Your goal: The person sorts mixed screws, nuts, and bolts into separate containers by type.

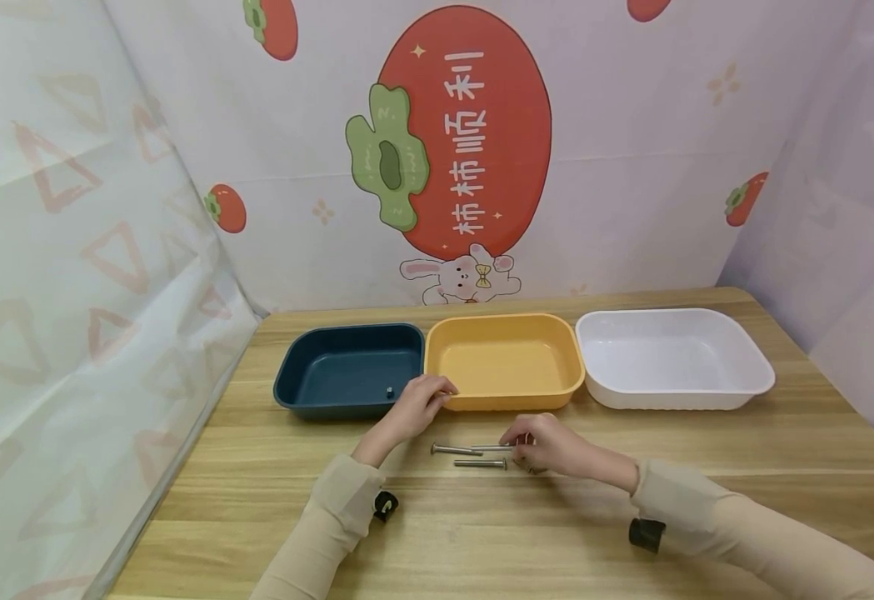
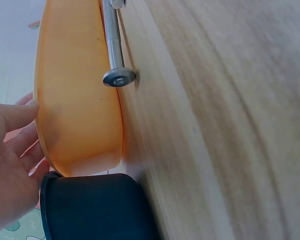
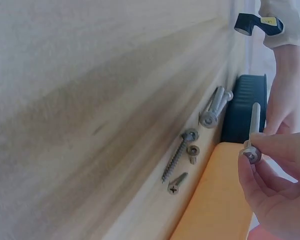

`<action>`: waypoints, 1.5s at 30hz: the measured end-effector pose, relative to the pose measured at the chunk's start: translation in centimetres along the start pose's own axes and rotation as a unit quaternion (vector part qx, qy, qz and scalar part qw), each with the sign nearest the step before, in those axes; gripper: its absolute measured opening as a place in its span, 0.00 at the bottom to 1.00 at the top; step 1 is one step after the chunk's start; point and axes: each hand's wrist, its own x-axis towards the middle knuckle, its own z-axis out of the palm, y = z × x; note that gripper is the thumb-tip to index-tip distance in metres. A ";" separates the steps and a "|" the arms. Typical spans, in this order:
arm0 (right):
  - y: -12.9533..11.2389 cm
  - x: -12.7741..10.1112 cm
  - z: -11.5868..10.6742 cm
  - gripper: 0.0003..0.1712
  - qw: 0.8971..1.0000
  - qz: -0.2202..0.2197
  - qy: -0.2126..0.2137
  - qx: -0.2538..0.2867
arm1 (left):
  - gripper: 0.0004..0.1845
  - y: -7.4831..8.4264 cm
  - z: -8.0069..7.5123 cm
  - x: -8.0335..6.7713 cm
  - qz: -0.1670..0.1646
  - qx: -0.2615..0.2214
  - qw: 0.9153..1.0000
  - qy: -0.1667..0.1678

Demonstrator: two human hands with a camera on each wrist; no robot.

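My right hand [image 1: 549,446] pinches a long metal bolt [image 3: 255,120] by its head end, between thumb and fingers. In the head view its shank points left, above the table. Two similar bolts lie beneath; one bolt [image 1: 480,463] is nearer me, the other bolt [image 1: 451,450] farther left. A coarse-threaded screw [image 3: 175,160], a short screw [image 3: 192,153] and a cross-head screw [image 3: 176,185] lie close by in the right wrist view. My left hand [image 1: 420,404] holds the near left rim of the yellow tray [image 2: 80,100], thumb at the edge; some fingertips are hidden behind it.
A dark blue tray [image 1: 350,410] stands left of the yellow one, with a small metal piece [image 1: 389,392] inside. To the right is a white tray [image 1: 676,400]. Printed cloth [image 1: 631,208] hangs behind the wooden table [image 1: 556,550] and along both sides.
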 end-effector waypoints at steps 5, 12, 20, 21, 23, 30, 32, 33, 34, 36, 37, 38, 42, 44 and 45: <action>0.0 0.2 -0.6 0.09 1.000 -0.011 0.024 -0.012 | 0.05 0.0 0.0 0.0 0.001 0.000 1.000 0.000; 0.0 0.5 -1.5 0.09 0.999 0.003 0.039 -0.032 | 0.05 0.1 0.1 -0.1 -0.006 -0.005 1.000 -0.003; 0.0 0.8 -2.7 0.08 0.999 0.014 0.038 -0.033 | 0.06 0.3 0.0 -0.2 -0.011 -0.009 1.000 -0.005; 0.1 0.8 -2.9 0.08 0.999 0.015 0.038 -0.033 | 0.06 0.3 0.0 -0.2 -0.012 -0.009 1.000 -0.005; 0.1 1.0 -3.2 0.09 0.998 0.018 0.040 -0.033 | 0.06 0.4 -0.1 -0.2 -0.014 -0.009 1.000 -0.005; 0.5 1.7 -4.2 0.09 0.997 0.021 0.053 -0.046 | 0.05 0.4 -0.1 -0.3 -0.013 -0.006 1.000 -0.003; 0.7 2.0 -4.4 0.08 0.997 0.022 0.052 -0.046 | 0.05 0.3 0.0 -0.3 -0.011 -0.006 1.000 -0.003; 0.8 2.1 -4.5 0.08 0.997 0.021 0.053 -0.046 | 0.05 0.3 0.0 -0.3 -0.010 -0.005 1.000 -0.002; 0.9 2.2 -4.6 0.08 0.997 0.021 0.054 -0.047 | 0.05 0.3 0.0 -0.2 -0.010 -0.005 1.000 -0.002; 1.1 2.5 -4.7 0.08 0.997 0.019 0.058 -0.048 | 0.05 0.2 0.0 -0.2 -0.011 -0.004 1.000 -0.001; 1.2 2.6 -4.8 0.08 0.997 0.017 0.060 -0.051 | 0.05 0.3 0.0 -0.3 -0.011 -0.005 1.000 -0.001; 1.3 2.7 -4.9 0.08 0.997 0.016 0.062 -0.051 | 0.05 0.3 0.0 -0.3 -0.011 -0.006 1.000 -0.001; 1.5 3.1 -5.2 0.07 0.996 0.022 0.067 -0.050 | 0.05 0.3 0.0 -0.2 -0.010 -0.007 1.000 -0.001; 1.7 3.3 -5.4 0.07 0.996 0.028 0.070 -0.047 | 0.05 0.2 0.0 -0.2 -0.010 -0.005 1.000 -0.002; 1.7 3.5 -5.5 0.06 0.996 0.031 0.072 -0.046 | 0.05 0.2 0.0 -0.2 -0.009 -0.004 1.000 -0.002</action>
